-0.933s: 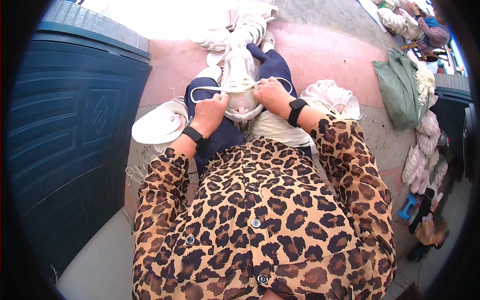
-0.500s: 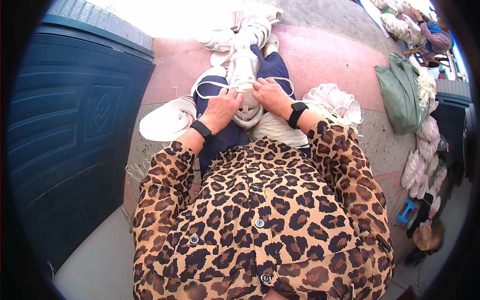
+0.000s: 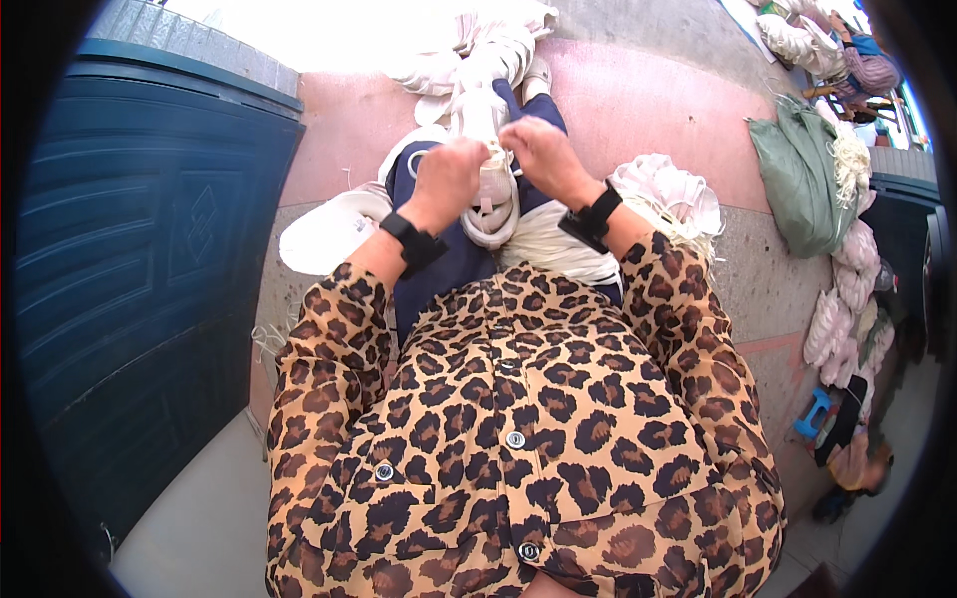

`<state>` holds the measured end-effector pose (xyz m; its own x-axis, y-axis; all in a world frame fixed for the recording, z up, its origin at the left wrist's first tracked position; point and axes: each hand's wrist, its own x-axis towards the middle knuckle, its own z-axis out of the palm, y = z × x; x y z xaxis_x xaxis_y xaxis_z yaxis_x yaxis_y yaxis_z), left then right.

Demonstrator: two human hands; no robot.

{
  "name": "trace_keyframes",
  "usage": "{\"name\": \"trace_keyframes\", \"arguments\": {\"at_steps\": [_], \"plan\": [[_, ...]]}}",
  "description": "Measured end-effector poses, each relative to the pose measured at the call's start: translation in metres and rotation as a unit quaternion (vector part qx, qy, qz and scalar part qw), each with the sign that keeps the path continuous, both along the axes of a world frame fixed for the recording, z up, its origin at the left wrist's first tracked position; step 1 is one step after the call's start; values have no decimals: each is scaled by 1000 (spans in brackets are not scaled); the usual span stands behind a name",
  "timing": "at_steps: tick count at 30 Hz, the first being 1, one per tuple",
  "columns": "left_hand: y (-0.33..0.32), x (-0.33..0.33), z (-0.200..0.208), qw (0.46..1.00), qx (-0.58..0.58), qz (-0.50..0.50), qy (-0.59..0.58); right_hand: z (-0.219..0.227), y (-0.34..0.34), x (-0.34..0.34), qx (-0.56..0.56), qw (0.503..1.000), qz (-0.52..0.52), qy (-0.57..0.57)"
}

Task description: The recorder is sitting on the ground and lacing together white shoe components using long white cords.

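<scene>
A white shoe upper (image 3: 491, 221) lies between my thighs, its rounded opening toward me. Over its far part my left hand (image 3: 451, 181) is closed, fingers curled and pressed together, with a loop of cream shoelace (image 3: 415, 159) showing beside it. Close by on the right, my right hand (image 3: 541, 154) is closed in a pinch above the upper, raised slightly. The lace's ends are hidden by the fingers. A bundle of cream shoelaces (image 3: 560, 244) lies across my right thigh, below the right wrist.
More white uppers (image 3: 498, 50) are stacked beyond my knees. A white piece (image 3: 334, 234) lies on the left, near a blue door (image 3: 169, 229). To the right are a pale pile (image 3: 668, 199), a green sack (image 3: 802, 184), tied bundles (image 3: 832, 319) and a person (image 3: 872, 75) farther off.
Both hands have lifted and moved a little farther from me; the wrists have turned. The lace loops that stood out on both sides have shrunk or gone from sight. The upper stays between my thighs.
</scene>
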<state>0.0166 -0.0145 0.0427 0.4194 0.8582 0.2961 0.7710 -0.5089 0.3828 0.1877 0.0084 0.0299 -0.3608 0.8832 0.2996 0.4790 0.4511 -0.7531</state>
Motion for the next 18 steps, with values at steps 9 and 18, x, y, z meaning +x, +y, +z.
{"name": "trace_keyframes", "arguments": {"at_steps": [9, 18], "plan": [[38, -17, 25, 938, -217, 160, -219, 36, 45, 0, -10, 998, 2, -65], [-75, -219, 16, 862, -226, 381, 245, 1, 8, 117, -147, 980, -86, -99]]}}
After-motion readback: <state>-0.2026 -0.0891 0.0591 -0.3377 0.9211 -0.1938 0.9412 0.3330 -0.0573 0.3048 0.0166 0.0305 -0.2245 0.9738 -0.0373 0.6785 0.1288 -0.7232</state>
